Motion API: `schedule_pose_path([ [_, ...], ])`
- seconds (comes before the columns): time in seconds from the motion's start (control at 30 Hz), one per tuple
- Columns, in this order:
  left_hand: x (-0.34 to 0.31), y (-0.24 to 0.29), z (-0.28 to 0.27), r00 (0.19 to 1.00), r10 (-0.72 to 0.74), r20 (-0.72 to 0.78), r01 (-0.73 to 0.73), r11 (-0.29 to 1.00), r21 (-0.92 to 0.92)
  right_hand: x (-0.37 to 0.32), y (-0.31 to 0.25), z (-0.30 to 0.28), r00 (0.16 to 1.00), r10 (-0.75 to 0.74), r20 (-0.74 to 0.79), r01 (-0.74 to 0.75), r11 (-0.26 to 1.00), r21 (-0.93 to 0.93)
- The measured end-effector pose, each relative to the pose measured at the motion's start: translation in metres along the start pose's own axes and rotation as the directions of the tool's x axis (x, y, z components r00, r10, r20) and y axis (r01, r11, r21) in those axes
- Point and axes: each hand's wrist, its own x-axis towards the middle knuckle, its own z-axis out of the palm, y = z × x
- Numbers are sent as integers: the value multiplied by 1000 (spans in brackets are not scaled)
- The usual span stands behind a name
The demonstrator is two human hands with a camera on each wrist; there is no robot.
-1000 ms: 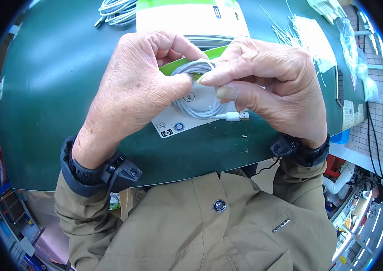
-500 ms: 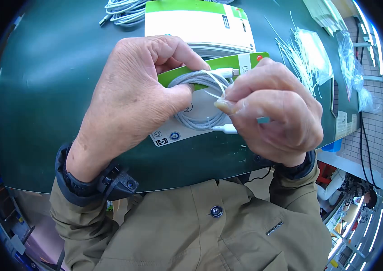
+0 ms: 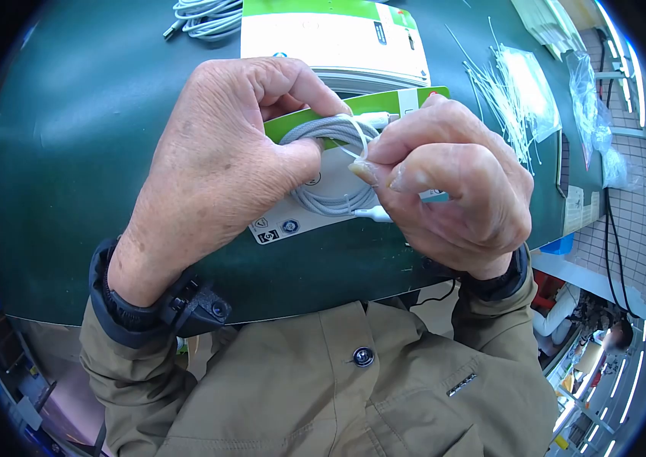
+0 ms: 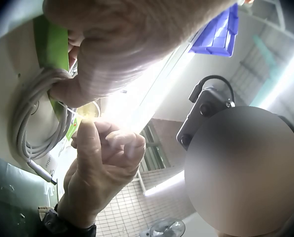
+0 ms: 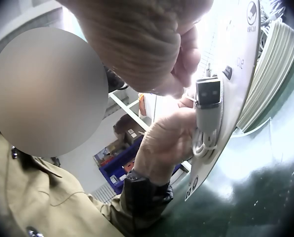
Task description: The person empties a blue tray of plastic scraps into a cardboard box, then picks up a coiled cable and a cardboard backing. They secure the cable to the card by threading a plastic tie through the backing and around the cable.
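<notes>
My left hand (image 3: 216, 152) grips a coiled grey-white USB cable (image 3: 309, 199) against a green-and-white packaging card (image 3: 276, 228), thumb inside the coil. A thin white tie (image 3: 362, 135) loops over the upper part of the coil. Its end is pinched between the thumb and index finger of my right hand (image 3: 464, 186), just right of the coil. Another small tie crosses the bottom of the coil. In the right wrist view the USB plug (image 5: 209, 94) lies along the card's face. The back of the card is hidden in the head view.
Behind the hands sits a stack of green-and-white cards (image 3: 330, 42). More coiled cable (image 3: 212, 19) lies at the back left. Loose white ties (image 3: 502, 114) are spread at the right beside clear plastic bags (image 3: 586, 99). The green table's (image 3: 323, 293) front edge is close to the body.
My right hand has turned and drawn slightly back from the coil, pulling the tie end out so its loop shows. The left hand keeps its hold on cable and card.
</notes>
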Motion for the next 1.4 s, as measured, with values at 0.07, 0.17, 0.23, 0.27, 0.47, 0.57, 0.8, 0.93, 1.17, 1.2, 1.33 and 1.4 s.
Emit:
schedule_pose_path([
  [0.07, -1, 0, -1, 1000, -11, 1, 11, 1000, -9, 1, -1, 1, 1000, -5, 10, 6, 1000, -6],
  [0.17, -4, 1, -5, 1000, 6, -7, -6, 1000, 5, 5, -3, 5, 1000, -15, 14, 15, 1000, -13],
  [0.23, -4, 0, -6, 1000, 10, -4, -10, 1000, 15, 5, -2, 6, 1000, -22, 14, 22, 1000, -15],
  [0.27, -4, -1, -6, 1000, 12, -3, -12, 1000, 20, 5, -2, 6, 1000, -24, 17, 24, 1000, -18],
  [0.47, -6, -1, -7, 1000, 6, -2, -6, 999, 45, 8, -4, 6, 999, -1, 52, 3, 999, -36],
  [0.57, -6, 0, -7, 1000, 8, -1, -8, 998, 61, 8, -5, 6, 998, 25, 58, -23, 999, -39],
  [0.8, 2, -5, 3, 1000, 10, 23, -11, 999, 44, 1, 7, 1, 994, -30, 101, 36, 997, -63],
  [0.93, 3, -6, 1, 999, -19, 48, 18, 1000, 19, 3, 7, 8, 988, -84, 130, 104, 982, -156],
  [1.17, -1, 0, 3, 1000, -19, 4, 18, 995, 98, 1, 3, 8, 983, -37, 181, 84, 962, -258],
  [1.2, -1, -1, 2, 1000, -12, -11, 13, 997, 72, 2, 9, 8, 988, -38, 151, 68, 978, -199],
  [1.33, -1, 0, -8, 999, -23, -36, 22, 999, -25, 10, 12, -14, 976, 168, -140, -171, 985, -8],
  [1.4, -1, 3, -12, 1000, -13, -24, 12, 999, -46, 10, 23, -24, 864, 337, -373, -300, 941, 157],
])
